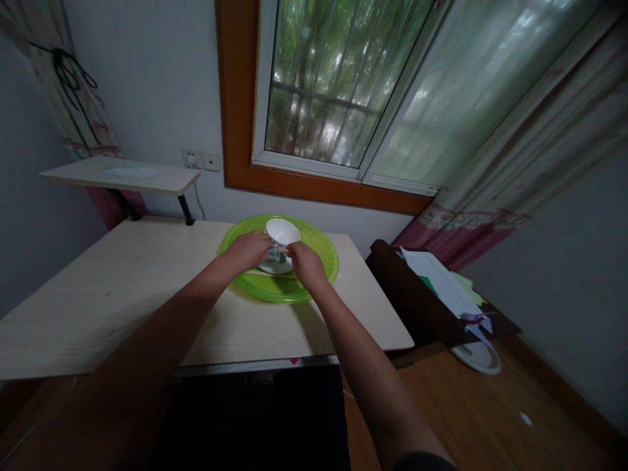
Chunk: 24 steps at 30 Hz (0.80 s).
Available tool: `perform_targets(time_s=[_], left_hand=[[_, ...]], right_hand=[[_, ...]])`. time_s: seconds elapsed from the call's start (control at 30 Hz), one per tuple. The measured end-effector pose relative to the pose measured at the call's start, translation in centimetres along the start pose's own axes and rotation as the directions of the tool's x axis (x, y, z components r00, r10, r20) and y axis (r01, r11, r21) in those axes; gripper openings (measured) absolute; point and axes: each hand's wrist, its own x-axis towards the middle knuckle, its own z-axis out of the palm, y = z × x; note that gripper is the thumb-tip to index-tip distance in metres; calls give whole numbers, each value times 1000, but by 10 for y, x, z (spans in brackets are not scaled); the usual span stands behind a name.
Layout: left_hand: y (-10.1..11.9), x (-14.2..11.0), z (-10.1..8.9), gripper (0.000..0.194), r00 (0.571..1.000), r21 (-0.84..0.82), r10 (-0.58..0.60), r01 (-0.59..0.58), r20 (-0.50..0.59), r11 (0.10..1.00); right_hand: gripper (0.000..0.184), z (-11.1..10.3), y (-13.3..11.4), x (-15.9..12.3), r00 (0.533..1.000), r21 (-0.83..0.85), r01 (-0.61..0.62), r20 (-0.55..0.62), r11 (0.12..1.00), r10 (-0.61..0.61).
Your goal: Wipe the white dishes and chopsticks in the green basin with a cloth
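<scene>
A small white bowl point(282, 230) sits between my hands, its hollow facing up. My left hand point(249, 251) has its fingers closed against the bowl's left side. On the lower right of the bowl, my right hand point(306, 263) grips with its thumb and fingers. Just below the bowl is a white plate point(275, 267), partly hidden by my fingers; small details between bowl and plate cannot be made out. Thin light chopsticks point(271, 275) lie along the plate's near side. All this is over a round lime-green tray point(275, 296).
The tray stands on a pale wooden table point(147, 275). A raised shelf point(122, 175) is at the table's back left. Behind are a window point(343, 98) and wall sockets point(200, 159). On the right, a dark brown piece of furniture point(417, 301) bears papers point(439, 281).
</scene>
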Motion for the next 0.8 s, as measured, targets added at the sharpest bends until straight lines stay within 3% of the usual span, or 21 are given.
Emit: perform_targets(time_s=[0.23, 0.6, 0.8], left_hand=[[6, 2, 1, 31, 999, -22, -16, 17, 38, 1000], [8, 3, 5, 27, 1000, 5, -16, 16, 16, 1000], [7, 2, 10, 27, 1000, -5, -18, 18, -2, 1000]], right_hand=[[20, -1, -1, -1, 999, 54, 11, -31, 998, -9], [10, 5, 5, 2, 990, 274, 45, -140, 961, -7], [9, 6, 7, 2, 992, 349, 68, -127, 935, -25]])
